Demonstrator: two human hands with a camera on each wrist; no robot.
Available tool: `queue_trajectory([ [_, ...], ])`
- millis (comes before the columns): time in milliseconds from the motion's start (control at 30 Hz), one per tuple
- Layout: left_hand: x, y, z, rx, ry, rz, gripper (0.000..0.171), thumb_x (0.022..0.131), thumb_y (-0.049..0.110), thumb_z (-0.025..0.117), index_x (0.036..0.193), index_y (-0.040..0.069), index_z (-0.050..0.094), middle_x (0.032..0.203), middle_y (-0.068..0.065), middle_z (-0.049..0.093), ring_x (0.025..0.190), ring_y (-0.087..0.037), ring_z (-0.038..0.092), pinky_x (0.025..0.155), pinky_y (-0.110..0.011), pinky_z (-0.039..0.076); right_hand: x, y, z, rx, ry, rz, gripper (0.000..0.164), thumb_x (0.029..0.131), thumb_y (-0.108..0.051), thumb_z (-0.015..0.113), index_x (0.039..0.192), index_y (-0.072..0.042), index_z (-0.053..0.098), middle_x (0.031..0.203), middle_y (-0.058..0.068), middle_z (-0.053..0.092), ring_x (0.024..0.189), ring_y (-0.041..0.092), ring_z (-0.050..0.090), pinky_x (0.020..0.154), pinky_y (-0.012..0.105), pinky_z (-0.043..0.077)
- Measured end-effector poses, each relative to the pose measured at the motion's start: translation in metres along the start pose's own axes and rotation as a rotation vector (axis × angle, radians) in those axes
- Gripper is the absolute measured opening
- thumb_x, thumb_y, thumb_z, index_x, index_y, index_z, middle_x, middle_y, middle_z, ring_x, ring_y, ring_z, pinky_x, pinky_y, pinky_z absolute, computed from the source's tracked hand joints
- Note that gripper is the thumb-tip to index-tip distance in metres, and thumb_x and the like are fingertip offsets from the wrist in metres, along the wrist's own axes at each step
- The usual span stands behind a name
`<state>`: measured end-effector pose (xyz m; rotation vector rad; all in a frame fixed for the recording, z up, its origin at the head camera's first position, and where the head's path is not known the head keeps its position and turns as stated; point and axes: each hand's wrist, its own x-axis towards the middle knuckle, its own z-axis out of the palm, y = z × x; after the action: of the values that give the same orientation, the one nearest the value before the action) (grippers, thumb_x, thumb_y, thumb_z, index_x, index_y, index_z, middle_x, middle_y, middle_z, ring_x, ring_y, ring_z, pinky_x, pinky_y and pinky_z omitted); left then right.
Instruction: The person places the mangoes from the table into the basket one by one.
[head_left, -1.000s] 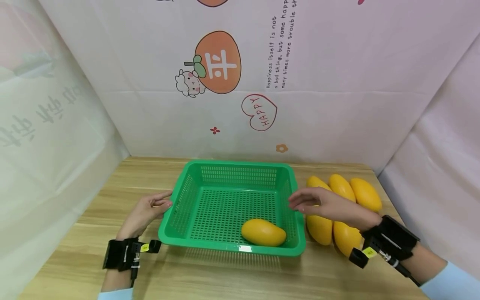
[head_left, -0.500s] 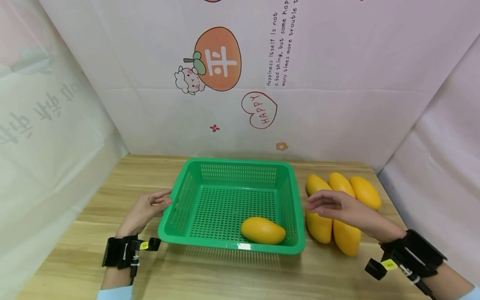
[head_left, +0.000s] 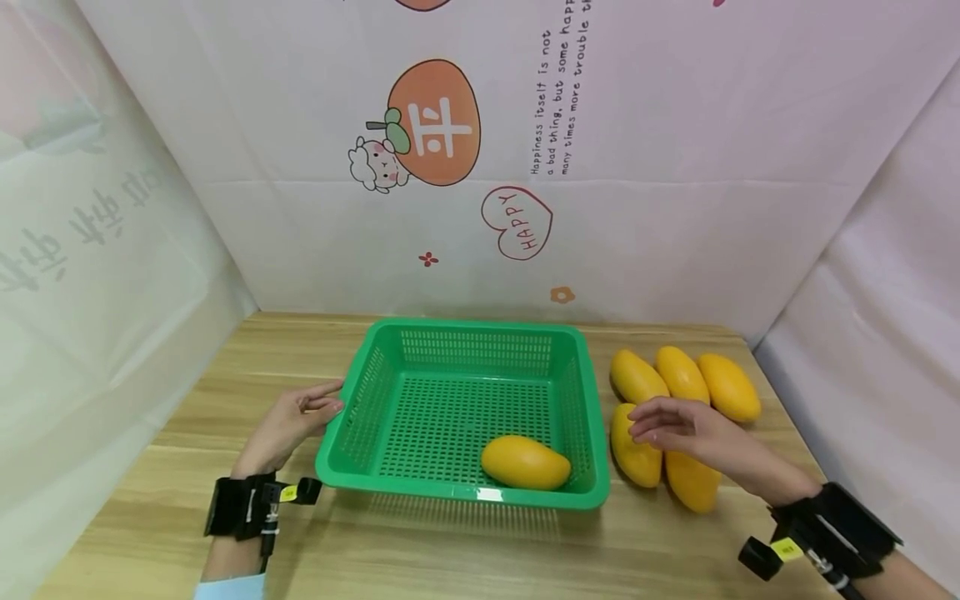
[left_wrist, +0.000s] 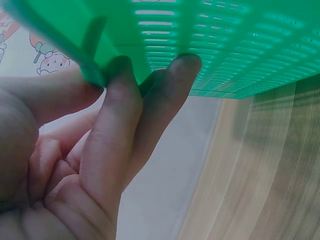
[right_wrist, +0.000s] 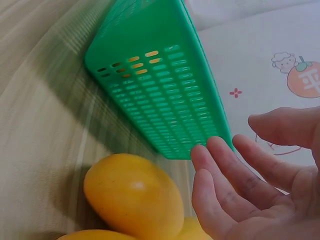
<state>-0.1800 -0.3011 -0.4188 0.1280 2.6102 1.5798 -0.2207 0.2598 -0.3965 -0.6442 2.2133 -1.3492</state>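
Note:
A green plastic basket (head_left: pixel 468 496) stands on the table with one yellow mango (head_left: pixel 525 462) lying in its front right corner. At its left side my left hand (head_left: pixel 288 425) pinches the rim; in the left wrist view the thumb (left_wrist: pixel 65 92) is at the rim's edge and two fingertips lie under it against the slotted wall. My right hand (head_left: pixel 693 429) hovers over the loose mangoes right of the basket, fingers relaxed and holding nothing. Below it, a front mango (head_left: pixel 630 462) shows partly, and a second front mango (head_left: pixel 693 483) is half hidden by the hand.
Several more mangoes sit behind the right hand, among them a back left mango (head_left: pixel 637 377) and a far right mango (head_left: pixel 729 387). A printed white cloth (head_left: pixel 645 250) hangs behind the wooden table (head_left: pixel 420 554), with white cloth on both sides.
My right hand has moved right, from the basket's right rim to over the loose mangoes. The left hand stays at the rim, and the basket and its mango keep their places.

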Motion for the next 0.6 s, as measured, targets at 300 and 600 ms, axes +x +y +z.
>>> queue_trajectory([
  [300, 0.001, 0.001, 0.000, 0.004, -0.001, -0.007, 0.058, 0.096, 0.029, 0.059, 0.145, 0.003, 0.041, 0.126, -0.032, 0.057, 0.113, -0.040, 0.057, 0.085, -0.049, 0.058, -0.011, 0.011, -0.001, -0.046, 0.100, 0.026, 0.042, 0.099, -0.020, 0.055, 0.129, 0.008, 0.048, 0.114, 0.024, 0.064, 0.101, 0.020, 0.065, 0.085, 0.037, 0.058],
  [600, 0.001, 0.001, 0.001, 0.001, 0.003, -0.010, 0.057, 0.096, 0.028, 0.059, 0.144, 0.003, 0.041, 0.125, -0.032, 0.058, 0.112, -0.040, 0.058, 0.085, -0.049, 0.058, -0.023, 0.021, -0.007, -0.134, 0.234, 0.106, 0.041, 0.098, -0.024, 0.056, 0.128, 0.004, 0.052, 0.114, 0.020, 0.064, 0.098, 0.022, 0.063, 0.078, 0.031, 0.058],
])
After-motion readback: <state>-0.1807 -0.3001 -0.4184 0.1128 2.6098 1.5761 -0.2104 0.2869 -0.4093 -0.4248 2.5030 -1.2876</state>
